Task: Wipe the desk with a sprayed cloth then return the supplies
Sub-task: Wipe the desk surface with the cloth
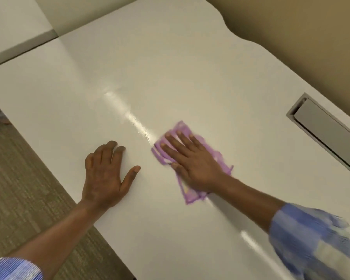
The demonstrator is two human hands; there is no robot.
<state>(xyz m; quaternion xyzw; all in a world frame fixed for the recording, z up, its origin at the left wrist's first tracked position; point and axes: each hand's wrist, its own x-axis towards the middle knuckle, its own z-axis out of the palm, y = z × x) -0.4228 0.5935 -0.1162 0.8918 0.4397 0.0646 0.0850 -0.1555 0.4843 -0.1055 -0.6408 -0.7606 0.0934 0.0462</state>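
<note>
The wiping step is in hand. The right hand (190,162) lies flat and fully spread on a purple cloth (192,164), fingers straight, pressing it against the white tabletop (170,67) rather than gripping it. The left hand (105,174) rests open and empty on the tabletop near the front edge, well apart from the cloth, and seems to serve as a brace.

The cloth sits near the middle of the tabletop, between the left hand and a grey slot cover (323,134) set into the surface on the right. It is folded into a rough oblong. Its long axis runs diagonally, from the far left corner by the fingertips to the near right corner under the wrist, in line with the forearm. The edges look smeared, probably from motion, so the exact fold is hard to read.

The far half of the tabletop probably has yet to be covered, so the next move calls for steady downward pressure and long sweeps outward. No spray bottle is in view, so returning the supplies comes later.
</note>
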